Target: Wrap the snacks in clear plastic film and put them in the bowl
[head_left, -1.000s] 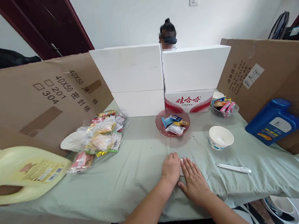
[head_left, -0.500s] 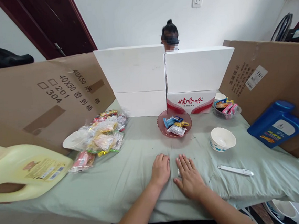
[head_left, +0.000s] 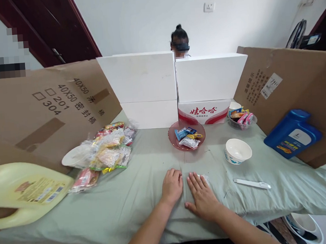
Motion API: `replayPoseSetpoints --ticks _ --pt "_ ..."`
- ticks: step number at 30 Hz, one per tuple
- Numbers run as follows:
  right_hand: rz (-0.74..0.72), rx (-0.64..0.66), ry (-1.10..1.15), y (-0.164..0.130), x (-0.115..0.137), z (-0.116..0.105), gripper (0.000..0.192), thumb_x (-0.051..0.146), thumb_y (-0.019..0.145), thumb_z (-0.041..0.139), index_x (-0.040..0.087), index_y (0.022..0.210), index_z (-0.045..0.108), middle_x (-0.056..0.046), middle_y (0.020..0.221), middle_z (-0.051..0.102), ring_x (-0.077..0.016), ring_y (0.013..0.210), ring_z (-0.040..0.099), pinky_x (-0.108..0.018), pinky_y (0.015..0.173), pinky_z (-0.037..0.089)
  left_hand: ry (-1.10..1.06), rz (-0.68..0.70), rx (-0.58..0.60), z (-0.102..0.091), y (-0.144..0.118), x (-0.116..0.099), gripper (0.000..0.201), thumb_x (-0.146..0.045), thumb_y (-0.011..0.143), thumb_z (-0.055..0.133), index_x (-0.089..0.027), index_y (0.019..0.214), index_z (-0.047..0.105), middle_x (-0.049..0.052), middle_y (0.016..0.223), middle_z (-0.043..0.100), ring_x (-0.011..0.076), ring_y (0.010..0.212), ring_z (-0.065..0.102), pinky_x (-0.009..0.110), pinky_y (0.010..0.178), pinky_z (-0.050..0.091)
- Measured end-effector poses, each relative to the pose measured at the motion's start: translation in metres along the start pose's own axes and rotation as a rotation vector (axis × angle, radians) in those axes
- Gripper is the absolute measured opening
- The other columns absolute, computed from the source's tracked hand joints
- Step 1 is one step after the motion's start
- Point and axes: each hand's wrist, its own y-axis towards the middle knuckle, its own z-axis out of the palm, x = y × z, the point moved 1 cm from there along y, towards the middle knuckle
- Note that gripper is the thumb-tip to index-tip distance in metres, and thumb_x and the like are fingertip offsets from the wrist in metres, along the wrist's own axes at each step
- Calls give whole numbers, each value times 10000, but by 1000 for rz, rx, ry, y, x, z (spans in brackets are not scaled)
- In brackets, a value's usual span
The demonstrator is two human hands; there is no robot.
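Observation:
My left hand (head_left: 172,186) rests on the pale green cloth with its fingers curled down; whatever is under them, if anything, is hidden. Beside it, my right hand (head_left: 202,197) lies flat with the fingers stretched out. A small clear, shiny piece (head_left: 206,178), perhaps plastic wrap, shows past the right fingertips, mostly covered by that hand. Beyond both hands stands a reddish glass dish (head_left: 172,140) with several wrapped snacks (head_left: 189,141) in it. To the right are a white paper bowl (head_left: 239,150) and a white, slim-handled tool (head_left: 252,183), its kind unclear.
Bagged snacks (head_left: 110,152) pile up at the left, near a pale yellow jug (head_left: 30,192). A blue bottle (head_left: 292,134) leans against the right cardboard (head_left: 274,105). White boxes (head_left: 145,78) form a back wall; a person (head_left: 179,38) is behind. A clear snack bowl (head_left: 242,120) stands at back right.
The whole view has shifted slightly. My right hand has slid a little over the cloth, and the clear piece now shows past its fingertips instead of beside the thumb. The left hand stays curled.

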Motion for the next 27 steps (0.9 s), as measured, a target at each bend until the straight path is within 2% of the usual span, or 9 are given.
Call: replayPoseSetpoints --ticks 3,6,8,11,14,18,20,22,27 --pt "93 -63 26 4 -8 -13 561 464 954 378 177 1435 403 -103 1521 341 -282 1412 251 -471 1131 199 -11 24 8 0 0 2 126 -139 857 490 -190 832 603 51 853 594 223 842 553 347 764 464" --pt "246 -180 2 3 -15 -25 409 263 941 420 182 1330 517 -130 1352 539 -276 1248 454 -446 1018 336 -31 51 2 1 1 6 131 -155 861 479 -192 824 600 51 843 591 227 836 554 354 761 463" --pt "244 -189 -16 -1 -16 -29 371 186 899 469 199 1255 571 -117 1165 635 -252 1074 552 -405 908 408 -49 57 -6 2 2 8 137 -167 864 471 -194 817 596 48 837 588 227 831 556 355 756 462" --pt "162 -204 -17 -10 -26 -39 338 138 859 501 265 1145 628 -39 946 671 -192 907 590 -332 820 441 -74 53 14 3 3 11 153 -192 873 457 -200 812 597 43 834 588 226 828 560 354 745 462" --pt "200 -385 -23 -17 -62 -74 333 143 882 440 231 1145 625 -53 978 669 -176 938 589 -311 847 447 -90 28 39 2 3 10 168 -211 877 445 -201 812 599 43 837 592 224 830 564 352 736 461" --pt "405 -508 -95 -18 -138 -135 390 202 937 336 133 1242 569 -151 1141 624 -242 1104 536 -402 972 387 -86 7 43 1 4 8 171 -214 868 440 -202 789 592 39 823 587 219 821 566 346 726 453" --pt "469 -473 -114 -19 -168 -154 346 221 913 407 135 1164 627 -146 1097 647 -254 1070 558 -395 955 400 -86 3 43 0 5 8 171 -211 865 438 -203 778 586 37 816 584 217 816 566 344 725 448" --pt "491 -411 -121 -20 -186 -162 292 232 885 473 163 1085 675 -119 1092 663 -243 1069 568 -358 953 407 -96 3 42 0 5 8 167 -205 864 438 -205 781 583 34 817 583 214 818 566 339 724 446" --pt "515 -242 -119 -14 -195 -157 328 217 908 446 177 1159 654 -107 1180 641 -228 1135 553 -330 964 403 -97 -7 52 0 3 6 152 -194 863 446 -205 790 579 34 827 582 213 834 565 332 728 438"
